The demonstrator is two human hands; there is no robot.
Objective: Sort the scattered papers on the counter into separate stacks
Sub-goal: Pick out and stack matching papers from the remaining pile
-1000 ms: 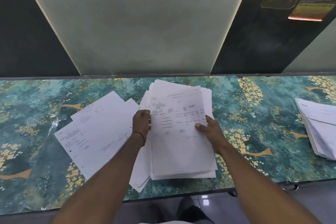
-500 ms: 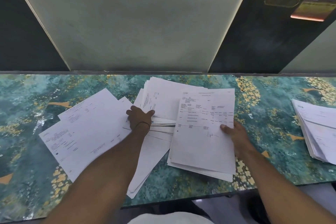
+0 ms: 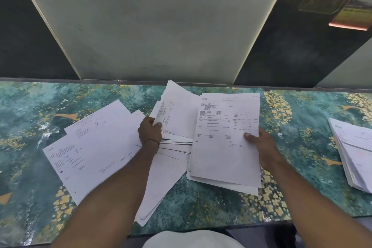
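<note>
I see the patterned green counter (image 3: 302, 197) carrying loose sheets (image 3: 96, 147) at left, a fanned pile (image 3: 177, 115) at centre and a far-right stack (image 3: 354, 157). The right hand (image 3: 261, 147) pinches a printed bundle (image 3: 225, 157), thumb on top. The left hand (image 3: 150, 133) curls its fingers round the fanned pile's edge.

Grips a raised sheaf (image 3: 179, 110) of the middle pile (image 3: 161, 177) in the left hand (image 3: 150, 132), pinches a printed bundle (image 3: 225, 147) at its right edge in the right hand (image 3: 261, 145), seemingly resting on the counter (image 3: 291, 187).
</note>
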